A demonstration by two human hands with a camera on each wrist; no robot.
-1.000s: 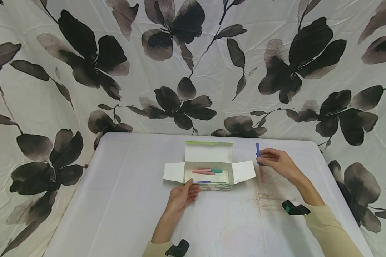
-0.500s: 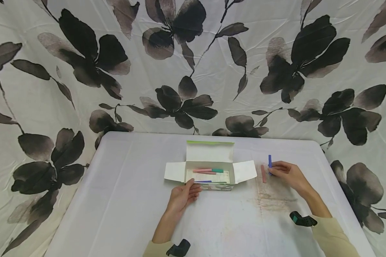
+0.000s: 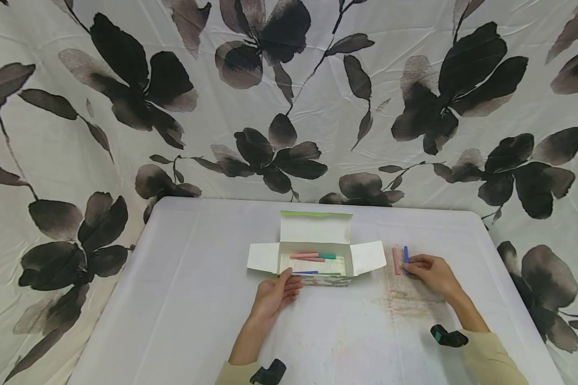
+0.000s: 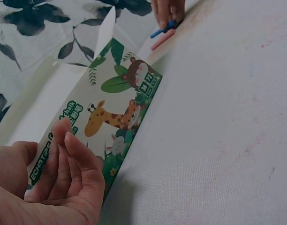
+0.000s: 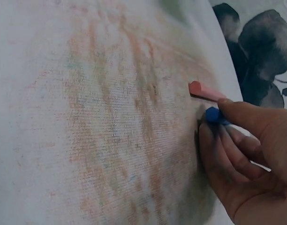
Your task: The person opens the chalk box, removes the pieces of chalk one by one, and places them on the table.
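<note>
My right hand [image 3: 431,274] pinches a blue chalk stick [image 3: 406,253] between thumb and fingers, low over the table on the right. Just left of it a pink chalk stick [image 3: 396,261] lies on the cloth, roughly parallel. In the right wrist view the end of the blue stick [image 5: 213,114] pokes out between thumb and fingers. My left hand [image 3: 273,294] holds the front wall of an open chalk box [image 4: 110,112], thumb at the rim and fingers along the printed outside. Pink and green chalk sticks [image 3: 313,256] lie in the box, with a blue one [image 3: 305,272] near its front wall.
The box's side flaps [image 3: 367,257] spread outward, and its lid [image 3: 316,228] stands up at the back. Brownish chalk smears [image 3: 414,299] mark the white tablecloth [image 3: 183,299] on the right. A floral curtain [image 3: 270,80] hangs behind the table's far edge.
My right hand has carried the blue chalk stick rightward, then down and toward me, to just right of the pink stick. The left hand has stayed at the box.
</note>
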